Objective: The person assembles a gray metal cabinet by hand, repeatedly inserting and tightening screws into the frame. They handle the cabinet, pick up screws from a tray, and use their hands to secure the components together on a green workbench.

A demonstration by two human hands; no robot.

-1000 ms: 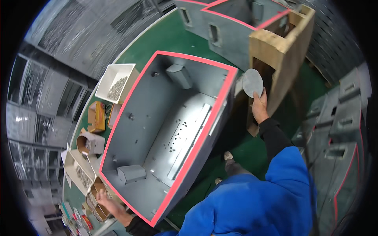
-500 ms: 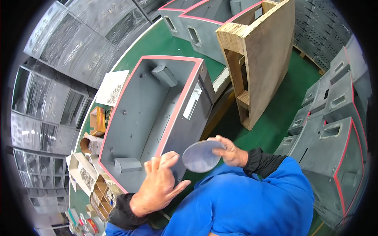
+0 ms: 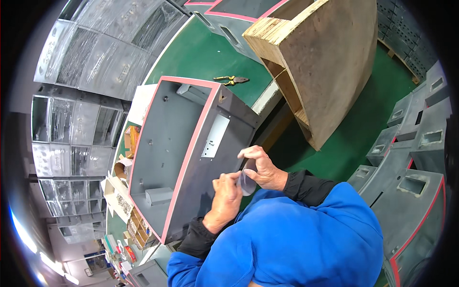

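A round, flat grey disc [image 3: 247, 181] is held tilted, nearly edge-on, in front of my chest. My right hand [image 3: 264, 170] grips its far right side, with the thumb across the face and the fingers over the edge. My left hand [image 3: 225, 197] has its fingers curled against the disc's left edge. Just beyond both hands stands a grey metal box housing [image 3: 210, 177] with a pink-red rim. Its open side faces left, and a rectangular cutout with a white area [image 3: 216, 136] shows in its side wall. Neither hand touches the housing.
The housing rests on a green-topped table [image 3: 191, 52] with yellow-and-black pliers [image 3: 232, 80] behind it. A wooden form [image 3: 325, 62] stands at the back right. Divided cardboard boxes [image 3: 138, 228] with small parts sit left. More grey housings [image 3: 406, 201] are stacked on my right.
My left hand has moved in from the left and closed on the disc. The disc has turned from face-on to nearly edge-on. The view has shifted, bringing the pliers into sight.
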